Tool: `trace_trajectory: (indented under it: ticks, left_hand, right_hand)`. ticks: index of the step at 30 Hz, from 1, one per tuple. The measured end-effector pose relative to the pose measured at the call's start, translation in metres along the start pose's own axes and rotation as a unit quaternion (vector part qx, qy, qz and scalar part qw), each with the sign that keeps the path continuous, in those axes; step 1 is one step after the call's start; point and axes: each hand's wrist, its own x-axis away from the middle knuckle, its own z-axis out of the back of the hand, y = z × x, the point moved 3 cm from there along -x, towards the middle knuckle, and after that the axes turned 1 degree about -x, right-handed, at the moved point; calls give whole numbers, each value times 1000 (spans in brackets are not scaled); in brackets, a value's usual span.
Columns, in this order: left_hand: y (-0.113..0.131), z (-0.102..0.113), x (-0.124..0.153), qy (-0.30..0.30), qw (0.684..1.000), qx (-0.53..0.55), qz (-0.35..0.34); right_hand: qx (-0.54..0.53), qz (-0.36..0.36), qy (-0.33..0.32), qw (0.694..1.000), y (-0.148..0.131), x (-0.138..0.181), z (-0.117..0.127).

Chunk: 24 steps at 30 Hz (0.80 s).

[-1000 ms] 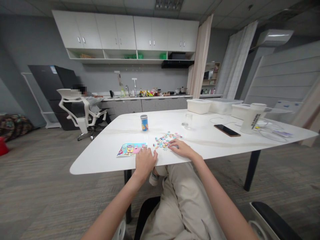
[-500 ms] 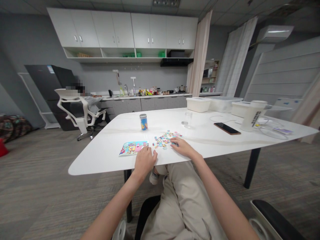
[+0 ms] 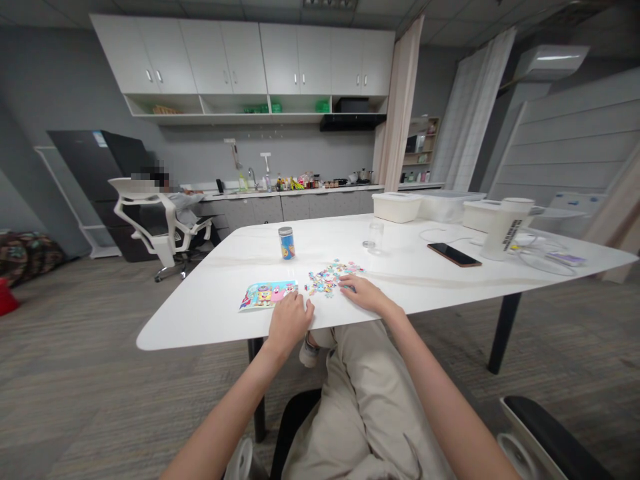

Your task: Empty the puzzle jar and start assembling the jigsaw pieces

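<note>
A cartoon picture sheet (image 3: 263, 293) lies flat near the table's front edge. My left hand (image 3: 291, 317) rests on its lower right corner, fingers loosely bent and partly apart, holding nothing. To the right is a loose heap of small colourful jigsaw pieces (image 3: 327, 277). At the near right side of this heap lies my right hand (image 3: 365, 293), its fingers stretched out over several pieces, with no piece seen lifted. What is under the fingertips is hidden. Behind the sheet stands a printed jar with a silver lid (image 3: 287, 244).
A clear empty jar (image 3: 376, 239) stands behind the pieces, a lid (image 3: 369, 245) beside it. Rightward are a phone (image 3: 454, 255), a white cup (image 3: 506, 230), cables and plastic boxes (image 3: 397, 207). A person sits on a white chair (image 3: 150, 207) at the far left.
My right hand has shifted very slightly left at the edge of the pieces. My left hand stays on the sheet's corner.
</note>
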Motion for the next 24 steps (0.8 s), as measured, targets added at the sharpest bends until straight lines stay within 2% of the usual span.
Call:
trace_trajectory:
  ticks: [7,13,16,19,24]
  left_hand:
    - [0,-1,0,1,999,-27,-29]
    - [1,0,1,8,999,-42,-29]
    - [1,0,1,14,999,-35,-16]
    - [1,0,1,18,999,-32,-24]
    - [0,-1,1,21,998,-41,-31]
  right_hand:
    - [18,-8,39,999,10,-1,-1]
    - [53,23,43,997,9,-2,-1]
    - [71,33,20,997,4,-3,-2]
    - [59,19,-13,998,2,-4,-4]
    - [19,-14,17,1000,6,-4,-1]
